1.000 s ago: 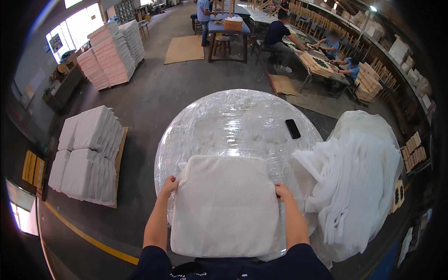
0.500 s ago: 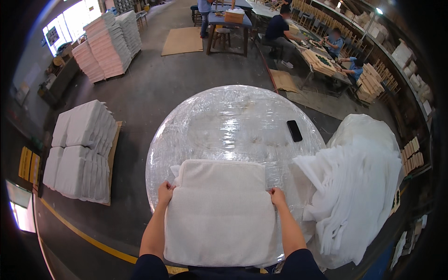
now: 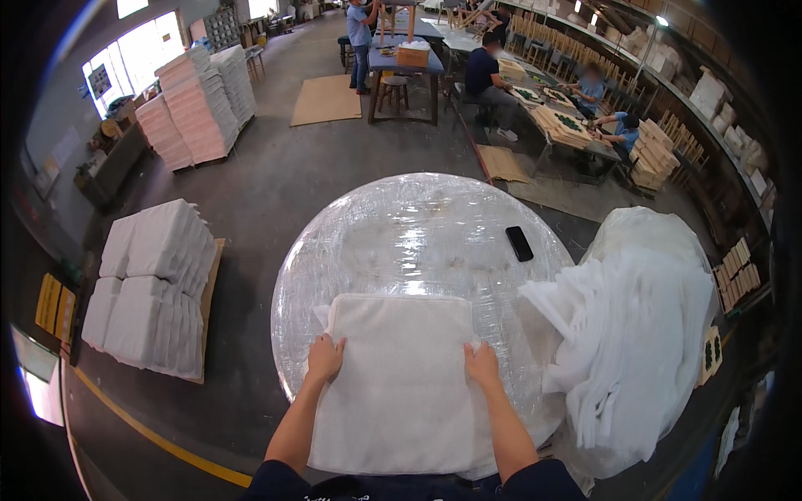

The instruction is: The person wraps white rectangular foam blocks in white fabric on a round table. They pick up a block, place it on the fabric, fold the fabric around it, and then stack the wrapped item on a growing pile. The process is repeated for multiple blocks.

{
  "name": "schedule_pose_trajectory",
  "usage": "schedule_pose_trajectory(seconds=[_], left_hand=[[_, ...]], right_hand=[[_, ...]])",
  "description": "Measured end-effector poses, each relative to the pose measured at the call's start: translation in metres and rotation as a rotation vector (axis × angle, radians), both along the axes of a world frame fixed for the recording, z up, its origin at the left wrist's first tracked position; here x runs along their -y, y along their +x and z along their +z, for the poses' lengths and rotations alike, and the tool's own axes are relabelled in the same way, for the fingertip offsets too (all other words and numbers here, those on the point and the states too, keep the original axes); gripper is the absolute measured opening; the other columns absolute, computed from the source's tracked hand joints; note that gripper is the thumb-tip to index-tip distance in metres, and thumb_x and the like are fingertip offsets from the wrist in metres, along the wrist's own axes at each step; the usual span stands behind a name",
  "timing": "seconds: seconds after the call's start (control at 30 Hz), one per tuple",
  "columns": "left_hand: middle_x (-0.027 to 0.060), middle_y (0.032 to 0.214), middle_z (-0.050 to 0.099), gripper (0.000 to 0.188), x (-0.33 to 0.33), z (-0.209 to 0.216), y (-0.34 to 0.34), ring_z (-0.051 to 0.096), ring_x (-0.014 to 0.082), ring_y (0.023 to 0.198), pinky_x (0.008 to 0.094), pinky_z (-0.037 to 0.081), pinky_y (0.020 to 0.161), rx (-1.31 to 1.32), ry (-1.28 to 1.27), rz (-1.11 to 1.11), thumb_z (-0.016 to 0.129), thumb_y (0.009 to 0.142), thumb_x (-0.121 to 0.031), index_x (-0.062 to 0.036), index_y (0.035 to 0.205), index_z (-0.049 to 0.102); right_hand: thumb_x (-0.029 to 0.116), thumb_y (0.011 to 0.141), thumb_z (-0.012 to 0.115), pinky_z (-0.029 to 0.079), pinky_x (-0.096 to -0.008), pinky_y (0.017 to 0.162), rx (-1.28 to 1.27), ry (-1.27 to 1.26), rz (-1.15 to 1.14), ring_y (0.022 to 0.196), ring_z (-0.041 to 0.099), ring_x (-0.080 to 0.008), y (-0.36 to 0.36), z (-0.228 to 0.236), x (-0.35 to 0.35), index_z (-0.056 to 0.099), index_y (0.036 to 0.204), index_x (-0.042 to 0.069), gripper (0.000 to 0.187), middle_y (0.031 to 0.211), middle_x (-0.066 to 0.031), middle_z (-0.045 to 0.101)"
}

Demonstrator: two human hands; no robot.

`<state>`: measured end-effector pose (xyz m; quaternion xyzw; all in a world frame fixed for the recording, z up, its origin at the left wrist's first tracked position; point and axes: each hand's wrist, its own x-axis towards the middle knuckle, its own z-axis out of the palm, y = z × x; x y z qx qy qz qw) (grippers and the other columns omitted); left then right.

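An off-white fabric cushion [image 3: 397, 388] lies flat at the near side of a round table [image 3: 359, 225] wrapped in clear plastic film. My left hand [image 3: 326, 359] is closed on the cushion's left edge, its thumb over the top face. On the opposite edge my right hand [image 3: 481, 364] grips in the same way, fingers partly hidden under the fabric. Beside the cushion's far left corner a small piece of thin white material [image 3: 322, 315] sticks out. A black phone [image 3: 519, 244] rests on the film at the table's far right.
Right of the table bulges a large clear bag [image 3: 639, 230] with white foam sheets [image 3: 622, 351] spilling out. Stacked white cushions [image 3: 150, 288] stand on the floor at left, with a taller stack [image 3: 196, 108] behind. Several people work at a far bench [image 3: 576, 150].
Both hands have shifted inward, thumbs now over the cushion's top face instead of pinching its side edges. The crease across its upper part has smoothed out. The view has shifted slightly.
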<state>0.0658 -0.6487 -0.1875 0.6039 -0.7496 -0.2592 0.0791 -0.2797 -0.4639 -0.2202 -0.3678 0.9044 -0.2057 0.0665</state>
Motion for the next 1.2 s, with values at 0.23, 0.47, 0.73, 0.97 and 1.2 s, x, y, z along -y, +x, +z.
schedule_pose_trajectory(seconds=[0.23, 0.47, 0.73, 0.97, 1.2], left_hand=[[0.0321, 0.11, 0.065, 0.072, 0.008, 0.008, 0.022, 0.062, 0.0445, 0.107, 0.0481, 0.048, 0.093, -0.022, 0.07, 0.014, 0.058, 0.09, -0.057, 0.0113, 0.111, 0.062], [0.0092, 0.095, 0.067, 0.055, 0.03, 0.02, 0.052, 0.062, 0.0172, 0.081, 0.0338, 0.051, 0.071, -0.371, 0.531, 0.059, 0.062, 0.092, -0.048, 0.0036, 0.108, 0.066], [0.0289, 0.113, 0.065, 0.047, -0.052, 0.023, 0.121, 0.064, 0.0409, 0.106, 0.0434, 0.048, 0.092, -0.282, 0.091, 0.237, 0.053, 0.097, -0.037, 0.0063, 0.115, 0.061], [0.0384, 0.124, 0.056, 0.088, -0.111, 0.007, 0.114, 0.055, 0.048, 0.12, 0.0478, 0.044, 0.101, -0.142, 0.36, 0.28, 0.049, 0.092, -0.065, 0.0143, 0.129, 0.051], [0.0307, 0.122, 0.062, 0.088, -0.104, 0.016, 0.099, 0.06, 0.0399, 0.117, 0.041, 0.047, 0.098, -0.354, 0.455, 0.329, 0.054, 0.088, -0.066, 0.0132, 0.126, 0.057]], right_hand=[[0.064, 0.09, 0.053, 0.047, -0.049, 0.093, 0.3, 0.108, 0.052, 0.108, 0.06, -0.0464, 0.004, 0.029, 0.002, 0.063, 0.107, -0.01, 0.076, 0.112, -0.0342, 0.062], [0.066, 0.091, 0.052, 0.046, -0.0403, 0.098, 0.533, 0.152, -0.012, 0.114, 0.06, -0.0353, -0.023, 0.024, 0.003, 0.063, 0.116, -0.008, 0.078, 0.119, -0.0267, 0.063], [0.041, 0.099, 0.05, 0.048, -0.0434, 0.092, 0.43, -0.106, 0.018, 0.109, 0.062, -0.0418, 0.008, 0.022, -0.089, 0.058, 0.123, -0.005, 0.053, 0.116, -0.0271, 0.064], [0.06, 0.09, 0.056, 0.044, -0.0463, 0.101, 0.308, 0.126, -0.099, 0.117, 0.057, -0.0477, 0.075, 0.019, -0.124, 0.054, 0.123, -0.015, 0.082, 0.119, -0.0382, 0.058], [0.078, 0.081, 0.053, 0.045, -0.044, 0.101, 0.774, 0.021, -0.14, 0.126, 0.053, -0.0385, 0.025, 0.033, -0.12, 0.048, 0.132, -0.017, 0.108, 0.131, -0.0317, 0.056]])
